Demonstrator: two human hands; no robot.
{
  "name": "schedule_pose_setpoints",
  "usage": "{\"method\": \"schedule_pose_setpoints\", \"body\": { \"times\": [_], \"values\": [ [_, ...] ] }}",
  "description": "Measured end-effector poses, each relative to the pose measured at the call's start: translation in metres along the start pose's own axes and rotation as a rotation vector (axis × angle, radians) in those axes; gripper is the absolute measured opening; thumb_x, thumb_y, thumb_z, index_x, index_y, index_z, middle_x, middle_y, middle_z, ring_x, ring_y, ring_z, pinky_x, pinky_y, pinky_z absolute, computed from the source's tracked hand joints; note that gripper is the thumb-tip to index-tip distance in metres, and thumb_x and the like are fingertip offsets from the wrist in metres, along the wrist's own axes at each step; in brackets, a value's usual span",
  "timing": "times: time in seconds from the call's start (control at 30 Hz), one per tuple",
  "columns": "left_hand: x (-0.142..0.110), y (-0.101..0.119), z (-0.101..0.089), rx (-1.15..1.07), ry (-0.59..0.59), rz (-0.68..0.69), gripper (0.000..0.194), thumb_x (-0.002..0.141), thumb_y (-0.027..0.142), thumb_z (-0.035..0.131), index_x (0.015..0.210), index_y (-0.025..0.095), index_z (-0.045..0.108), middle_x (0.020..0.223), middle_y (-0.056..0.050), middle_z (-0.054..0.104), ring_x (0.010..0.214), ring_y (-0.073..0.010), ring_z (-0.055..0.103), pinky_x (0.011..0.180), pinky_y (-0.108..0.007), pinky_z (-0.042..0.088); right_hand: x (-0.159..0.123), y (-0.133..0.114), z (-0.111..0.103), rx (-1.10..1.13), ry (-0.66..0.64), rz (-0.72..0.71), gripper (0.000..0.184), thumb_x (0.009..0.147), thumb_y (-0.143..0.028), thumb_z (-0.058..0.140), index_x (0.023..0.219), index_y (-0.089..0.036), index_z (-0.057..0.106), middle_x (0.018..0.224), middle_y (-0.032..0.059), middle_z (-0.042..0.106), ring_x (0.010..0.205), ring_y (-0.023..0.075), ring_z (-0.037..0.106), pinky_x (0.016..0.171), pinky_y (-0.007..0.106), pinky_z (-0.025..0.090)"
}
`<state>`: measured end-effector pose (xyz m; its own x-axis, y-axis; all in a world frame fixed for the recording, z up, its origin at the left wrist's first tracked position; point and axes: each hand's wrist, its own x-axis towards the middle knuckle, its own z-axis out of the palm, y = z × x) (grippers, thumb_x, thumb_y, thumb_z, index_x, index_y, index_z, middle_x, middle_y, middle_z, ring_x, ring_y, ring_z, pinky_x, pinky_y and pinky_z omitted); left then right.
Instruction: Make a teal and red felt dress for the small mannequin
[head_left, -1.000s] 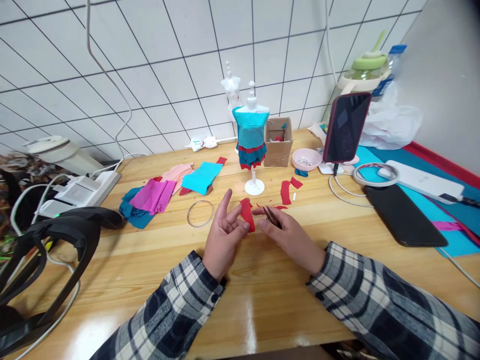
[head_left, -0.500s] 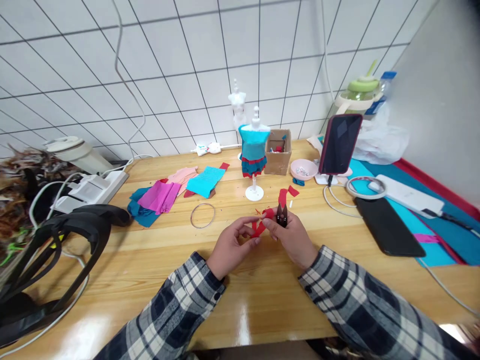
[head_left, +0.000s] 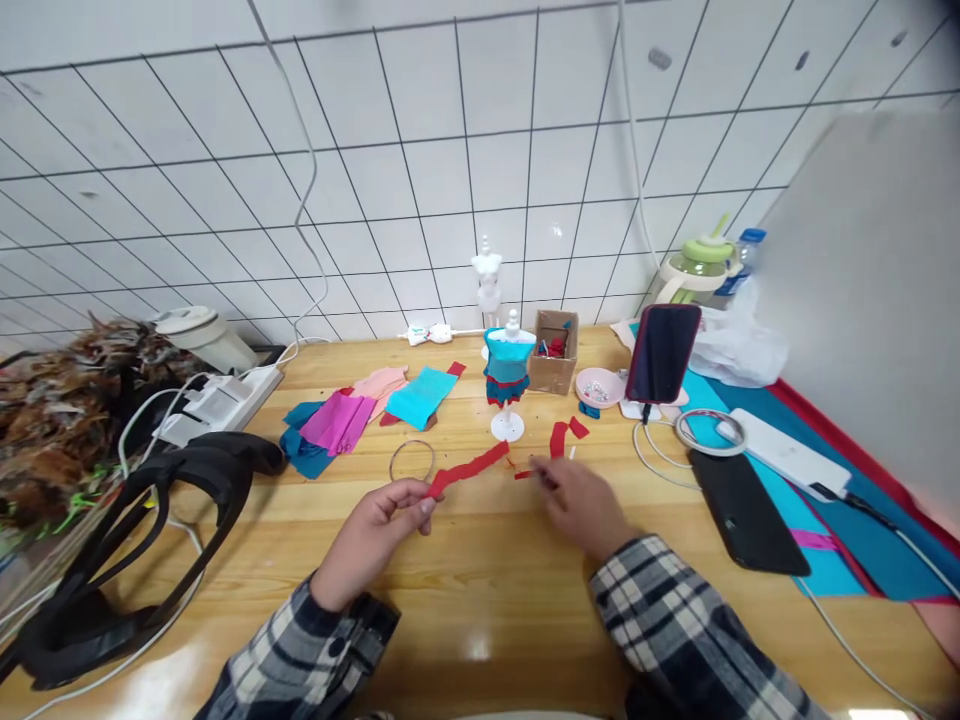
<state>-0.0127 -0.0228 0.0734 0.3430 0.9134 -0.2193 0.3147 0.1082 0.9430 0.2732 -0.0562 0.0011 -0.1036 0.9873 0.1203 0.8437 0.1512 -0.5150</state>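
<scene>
A long red fabric strip [head_left: 472,466] stretches up and right from my left hand [head_left: 386,525], whose thumb and fingers pinch its lower left end. My right hand [head_left: 589,508] is closed, low over the table and smeared by motion. A dark bit of the thread snips [head_left: 549,478] shows between its fingers; the rest is hidden. At its fingertips lies a narrow red scrap [head_left: 523,475]. Just beyond sit another red fabric piece [head_left: 558,440] and a small red offcut [head_left: 578,428]. A small white dress form [head_left: 508,428] wears a turquoise top with a red and teal ruffle [head_left: 507,388].
A thin hoop [head_left: 412,460] and fabric pieces in turquoise [head_left: 422,397] and magenta [head_left: 339,421] lie left. Behind are a cardboard box [head_left: 553,372] and pink bowl [head_left: 600,386]. Phones [head_left: 664,352] and a cable ring [head_left: 711,432] stand right; a black headset [head_left: 142,530] left.
My hands have moved apart, the left one drawing the red strip out to the left. The snips, plain to see before, are now mostly hidden in my right hand. The view has tilted up.
</scene>
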Motion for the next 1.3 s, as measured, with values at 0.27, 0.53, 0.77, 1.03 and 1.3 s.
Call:
{"method": "schedule_pose_setpoints", "body": {
  "times": [0.27, 0.53, 0.77, 1.03, 1.3],
  "values": [
    [-0.008, 0.003, 0.012, 0.076, -0.136, -0.095, 0.039, 0.079, 0.051, 0.062, 0.088, 0.013, 0.063, 0.062, 0.004, 0.049, 0.052, -0.0081, 0.041, 0.052, -0.022, 0.035, 0.016, -0.017, -0.002, -0.23, 0.075, -0.023, 0.031, 0.087, -0.032, 0.055, 0.115, -0.02, 0.063, 0.106, 0.0107, 0.063, 0.103, 0.0289, 0.054, 0.094, 0.047, 0.039],
    [-0.01, 0.042, 0.023, 0.441, -0.401, 0.06, 0.028, 0.085, 0.037, 0.055, 0.091, 0.017, 0.072, 0.073, -0.001, 0.065, 0.064, -0.012, 0.052, 0.061, -0.022, 0.039, 0.004, -0.089, -0.038, -0.03, 0.285, -0.308, 0.032, 0.089, -0.033, 0.052, 0.118, -0.025, 0.063, 0.128, 0.01, 0.056, 0.117, 0.0271, 0.05, 0.102, 0.045, 0.036],
    [-0.014, 0.052, 0.021, 0.583, -0.421, 0.124, 0.028, 0.085, 0.036, 0.054, 0.096, 0.019, 0.074, 0.074, -0.002, 0.069, 0.061, -0.0112, 0.053, 0.057, -0.021, 0.038, 0.013, -0.093, -0.042, -0.182, 0.288, -0.095, 0.043, 0.092, -0.022, 0.045, 0.134, -0.019, 0.053, 0.119, 0.0168, 0.062, 0.113, 0.0315, 0.054, 0.096, 0.05, 0.039],
    [-0.009, 0.067, 0.004, 0.42, -0.334, 0.207, 0.029, 0.084, 0.039, 0.058, 0.096, 0.017, 0.073, 0.068, 0.0, 0.065, 0.059, -0.0101, 0.055, 0.056, -0.018, 0.04, 0.03, -0.12, -0.052, 0.553, -0.329, -0.244, 0.026, 0.085, -0.042, 0.063, 0.1, -0.022, 0.071, 0.084, 0.0012, 0.074, 0.071, 0.0148, 0.064, 0.063, 0.025, 0.048],
    [-0.017, 0.076, -0.007, 0.268, -0.205, 0.145, 0.026, 0.082, 0.039, 0.063, 0.094, 0.016, 0.068, 0.067, 0.001, 0.064, 0.061, -0.0114, 0.061, 0.062, -0.022, 0.046, 0.043, -0.108, -0.072, 0.378, -0.206, -0.233, 0.022, 0.083, -0.03, 0.062, 0.102, -0.026, 0.074, 0.093, 0.0036, 0.076, 0.08, 0.0197, 0.069, 0.075, 0.032, 0.052]
  ]
}}
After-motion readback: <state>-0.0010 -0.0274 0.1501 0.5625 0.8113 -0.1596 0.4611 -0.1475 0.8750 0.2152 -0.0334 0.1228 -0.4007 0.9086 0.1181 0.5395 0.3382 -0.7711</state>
